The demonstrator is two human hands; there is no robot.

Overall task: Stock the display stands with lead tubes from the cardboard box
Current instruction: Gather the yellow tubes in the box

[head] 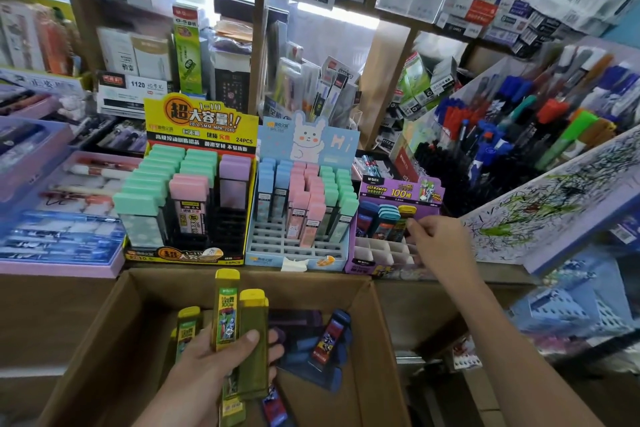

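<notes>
Just beyond the box (138, 315), off its far right corner, the purple stand (363, 263) is the one being filled. The right hand (440, 239) reaches past the box's right wall to the stand's back row. Its thumb and forefinger pinch the end tube (403, 218), a yellow one seated upright beside a few blue-capped tubes (384, 218). Over the middle of the box, the left hand (214, 364) is clamped round the yellow tubes (227, 312). It holds at least two upright with the thumb across their front, ready to hand over.

I judge the job to be at an early stage for this stand. Only its back row holds anything, and the white slots on the side nearer the box are bare. Inside the box lie dark tubes (329, 340) toward its right wall and loose yellows (188, 326) toward its left.

Past the box's far wall, the blue stand (304, 246) has open front rows. Past the far left corner, the yellow stand (194, 156) has gaps in its middle and right columns. Whether the box holds tubes that suit those two stands I cannot tell.
</notes>
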